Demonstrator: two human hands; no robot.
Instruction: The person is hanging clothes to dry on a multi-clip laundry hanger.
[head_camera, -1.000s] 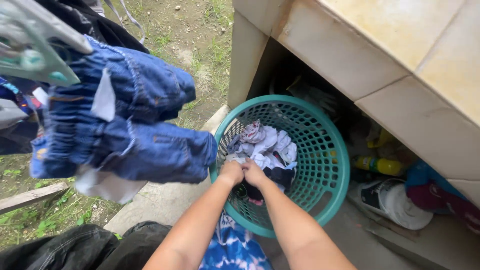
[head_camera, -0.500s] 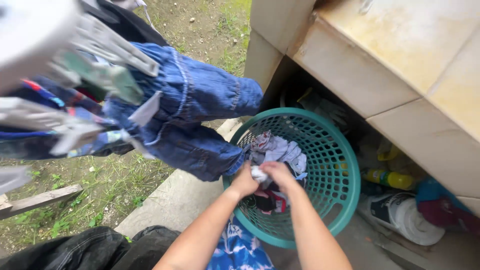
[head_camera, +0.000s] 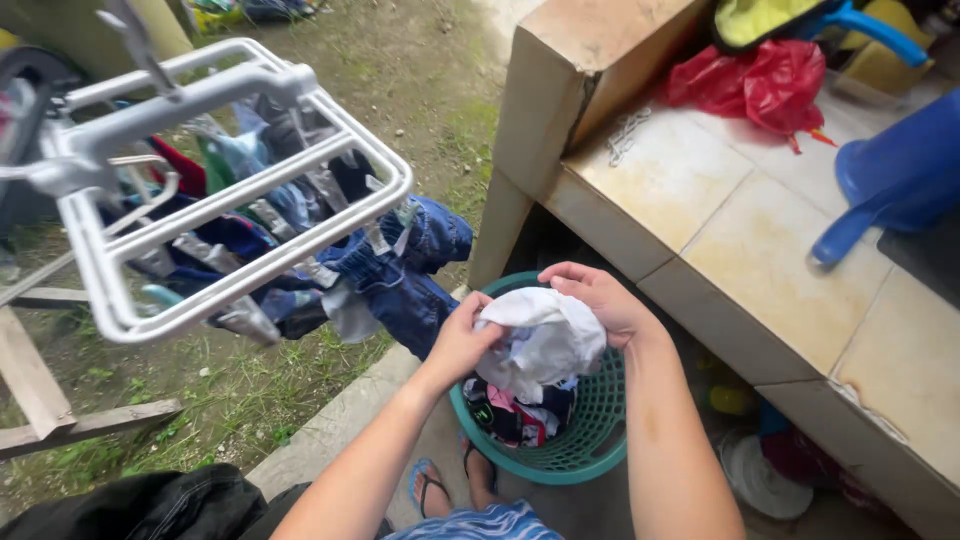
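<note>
Beside the tiled table (head_camera: 700, 190), my left hand (head_camera: 462, 340) and right hand (head_camera: 600, 300) both grip a white cloth (head_camera: 545, 340) above the green basket (head_camera: 590, 440).

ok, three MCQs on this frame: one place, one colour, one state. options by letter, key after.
1. Where is the laundry basket?
A. on the tiled counter
B. on the ground beside the tiled counter
C. hanging from the drying rack

2. What colour is the garment held in both hands?
A. white
B. red
C. black

3. How is the white garment held?
A. lying in the basket
B. clipped to the rack
C. lifted above the basket, gripped by both hands

Key: 1 B, the green basket sits low against the tiled counter. 2 A, the cloth is white. 3 C, left hand and right hand grip it above the basket; the drying rack is apart.
</note>
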